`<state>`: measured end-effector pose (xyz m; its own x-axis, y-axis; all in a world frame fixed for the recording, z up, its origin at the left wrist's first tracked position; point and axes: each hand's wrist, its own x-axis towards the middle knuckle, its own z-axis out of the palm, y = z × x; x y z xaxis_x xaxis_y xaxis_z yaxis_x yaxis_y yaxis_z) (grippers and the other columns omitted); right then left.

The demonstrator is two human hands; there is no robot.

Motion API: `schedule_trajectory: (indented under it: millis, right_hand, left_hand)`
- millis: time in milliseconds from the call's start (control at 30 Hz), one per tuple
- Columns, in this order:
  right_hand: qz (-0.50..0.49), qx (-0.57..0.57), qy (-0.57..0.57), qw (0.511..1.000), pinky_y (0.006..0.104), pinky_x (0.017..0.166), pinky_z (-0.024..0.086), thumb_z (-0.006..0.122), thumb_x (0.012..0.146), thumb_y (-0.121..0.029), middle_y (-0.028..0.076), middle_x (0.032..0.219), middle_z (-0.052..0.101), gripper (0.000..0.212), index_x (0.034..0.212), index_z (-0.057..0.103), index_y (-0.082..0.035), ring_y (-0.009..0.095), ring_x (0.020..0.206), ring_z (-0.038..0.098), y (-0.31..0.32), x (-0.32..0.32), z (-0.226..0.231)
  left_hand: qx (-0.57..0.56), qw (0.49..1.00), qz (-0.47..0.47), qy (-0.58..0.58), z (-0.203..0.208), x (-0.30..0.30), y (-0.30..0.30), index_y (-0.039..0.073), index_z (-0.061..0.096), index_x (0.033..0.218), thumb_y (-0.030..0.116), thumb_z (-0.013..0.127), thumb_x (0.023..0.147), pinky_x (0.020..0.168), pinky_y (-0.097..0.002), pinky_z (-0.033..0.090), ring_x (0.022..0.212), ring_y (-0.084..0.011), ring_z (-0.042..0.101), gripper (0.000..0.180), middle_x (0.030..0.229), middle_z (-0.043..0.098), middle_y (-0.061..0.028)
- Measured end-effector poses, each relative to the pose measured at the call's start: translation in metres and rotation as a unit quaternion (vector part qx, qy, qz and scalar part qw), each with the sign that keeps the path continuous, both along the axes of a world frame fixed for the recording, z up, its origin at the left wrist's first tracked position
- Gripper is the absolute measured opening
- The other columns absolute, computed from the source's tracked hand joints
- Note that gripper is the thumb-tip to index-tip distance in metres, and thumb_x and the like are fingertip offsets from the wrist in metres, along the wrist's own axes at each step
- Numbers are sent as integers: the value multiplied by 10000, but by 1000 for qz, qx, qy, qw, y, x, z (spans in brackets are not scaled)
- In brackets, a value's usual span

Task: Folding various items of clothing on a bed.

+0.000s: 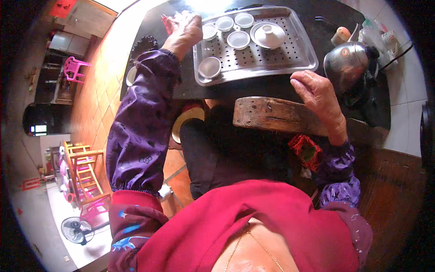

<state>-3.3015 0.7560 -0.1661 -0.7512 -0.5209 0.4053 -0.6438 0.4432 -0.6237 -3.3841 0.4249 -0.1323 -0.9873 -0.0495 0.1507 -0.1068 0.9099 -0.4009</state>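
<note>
My left hand (185,31) reaches over the table by the tray's far left corner, its fingers bent and partly washed out by glare. A small red thing (166,23) shows at its fingers; its kind is unclear. Beside the hand lies a metal tray with a perforated plate (253,61). Several small white cups (238,40) stand on it, one cup (210,67) apart at the near left corner. A white lidded tea bowl (268,35) stands to their right. My right hand (317,93), fingers curled together, hovers near the tray's near right corner with nothing visible in it.
A steel kettle (346,63) stands on the dark table at right, with plastic bags (378,34) behind it. A thick wooden piece (272,113) juts at the table's near edge. At left are a pink stool (74,69), a wooden rack (88,170) and a fan (76,230).
</note>
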Motion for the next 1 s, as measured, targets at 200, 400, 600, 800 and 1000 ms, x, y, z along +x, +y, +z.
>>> schedule_trajectory:
  millis: [200, 400, 600, 800, 1000]
  right_hand:
    - [-1, 34, -6, 999, 352, 689, 480, 559, 806, -171, 126, 851, 608, 159, 872, 595, -31, 299, 794, 593, -1, 5, -13]
    - [14, 25, -15, 999, 361, 675, 477, 555, 805, -162, 132, 834, 602, 147, 858, 589, -29, 304, 787, 589, -9, 4, -5]
    - [81, 15, 82, 993, 377, 662, 465, 550, 798, -169, 159, 813, 595, 153, 849, 592, -32, 328, 779, 583, -48, -37, 17]
    - [94, 77, 225, 967, 356, 644, 480, 565, 786, -167, 147, 786, 620, 140, 836, 628, -53, 304, 709, 608, -146, -116, 28]
    - [163, 292, 167, 928, 488, 929, 323, 670, 680, -255, 133, 1183, 509, 575, 1211, 473, -153, 280, 1098, 474, -218, -147, 19]
  left_hand:
    - [-121, 986, -110, 29, 8, 7, 19, 61, 616, 924, 109, 616, 659, 735, -478, 376, 911, -302, 559, 269, 910, 579, -148]
    - [328, 942, 0, -63, -14, 27, -2, -23, 621, 861, 332, 669, 579, 740, -399, 454, 840, -289, 611, 455, 889, 619, -205]
    - [395, 914, 67, -67, -45, 43, 6, 66, 590, 1043, 446, 658, 578, 831, -426, 374, 991, -269, 552, 604, 1027, 590, -155]
    - [335, 936, 91, -57, -41, 49, 19, 75, 577, 1070, 441, 650, 621, 831, -454, 372, 1007, -304, 528, 583, 1021, 577, -153]
    - [386, 921, 19, 43, -45, 71, 13, 123, 514, 1151, 488, 654, 639, 853, -480, 352, 1071, -331, 466, 644, 1103, 529, -153]
